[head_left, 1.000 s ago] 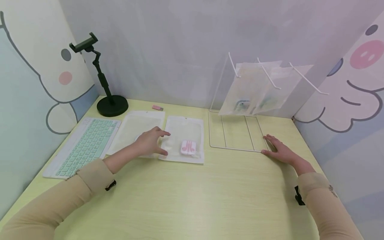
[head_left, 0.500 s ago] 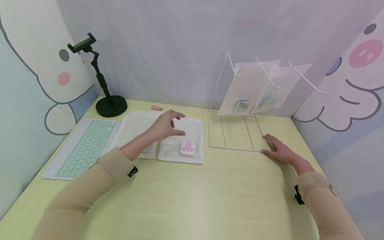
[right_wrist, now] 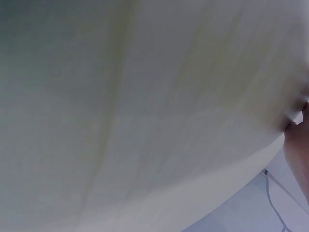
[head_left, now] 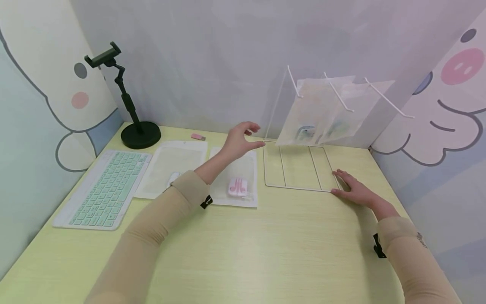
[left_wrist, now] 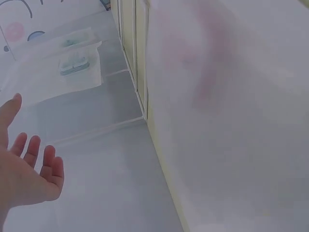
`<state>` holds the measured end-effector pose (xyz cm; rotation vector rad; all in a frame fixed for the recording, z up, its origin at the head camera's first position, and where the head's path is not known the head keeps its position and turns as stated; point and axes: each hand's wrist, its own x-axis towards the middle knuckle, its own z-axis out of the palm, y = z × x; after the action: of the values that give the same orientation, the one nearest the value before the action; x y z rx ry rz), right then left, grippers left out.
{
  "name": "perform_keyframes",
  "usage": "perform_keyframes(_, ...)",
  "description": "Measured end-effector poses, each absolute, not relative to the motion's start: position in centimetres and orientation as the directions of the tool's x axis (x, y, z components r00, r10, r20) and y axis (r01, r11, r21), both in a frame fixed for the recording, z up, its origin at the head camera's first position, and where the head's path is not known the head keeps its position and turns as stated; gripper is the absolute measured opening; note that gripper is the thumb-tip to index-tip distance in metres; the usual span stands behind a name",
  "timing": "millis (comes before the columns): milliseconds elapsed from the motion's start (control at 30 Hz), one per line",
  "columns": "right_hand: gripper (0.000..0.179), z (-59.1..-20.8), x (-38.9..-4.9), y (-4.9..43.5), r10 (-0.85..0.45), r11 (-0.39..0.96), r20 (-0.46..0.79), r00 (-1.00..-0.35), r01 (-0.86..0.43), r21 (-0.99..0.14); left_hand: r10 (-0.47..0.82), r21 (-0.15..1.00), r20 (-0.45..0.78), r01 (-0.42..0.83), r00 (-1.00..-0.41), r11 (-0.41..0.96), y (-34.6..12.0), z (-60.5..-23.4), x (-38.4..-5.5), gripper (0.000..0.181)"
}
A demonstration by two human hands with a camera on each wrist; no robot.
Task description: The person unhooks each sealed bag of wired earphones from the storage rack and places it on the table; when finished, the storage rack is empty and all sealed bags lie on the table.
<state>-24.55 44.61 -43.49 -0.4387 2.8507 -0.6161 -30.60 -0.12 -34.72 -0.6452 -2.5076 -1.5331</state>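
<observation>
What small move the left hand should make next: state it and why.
Probably ease the left hand to the nearest hanging pouch: the hand looks empty, thumb and fingers apart, just short of it, while the right hand rests at the base of the wire rack.

Table (head_left: 265,270): pale yellow, wood-grained top, soft glare (head_left: 250,240) toward the front. Rear wall (head_left: 197,63): plain, grey-lilac. Left wall (head_left: 22,122): pale blue, white cartoon figure (head_left: 57,71), grey outlines. Right wall (head_left: 448,207): blue-grey, matching cartoon, pink snout (head_left: 464,66).
</observation>
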Motion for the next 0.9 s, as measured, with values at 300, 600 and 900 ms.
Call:
perform_keyframes(300,0.074,-43.2,-24.5,45.1,-0.326,0.85,-0.143,-0.934,-0.224,-0.477,0.243,0.839,0.387,0.449,-0.889,0.306,3.9,-35.8,-33.5,0.05)
perform_keyframes(600,0.07,-43.1,-24.6,45.2,-0.321,0.842,-0.148,-0.935,-0.211,-0.496,0.214,0.85,0.421,0.466,-0.881,0.246,6.6,-36.8,-35.1,0.047)
perform_keyframes(900,0.07,-43.0,-24.5,45.2,-0.325,0.84,-0.145,-0.935,-0.215,-0.497,0.157,0.862,0.417,0.444,-0.895,0.243,8.4,-37.5,-36.1,0.04)
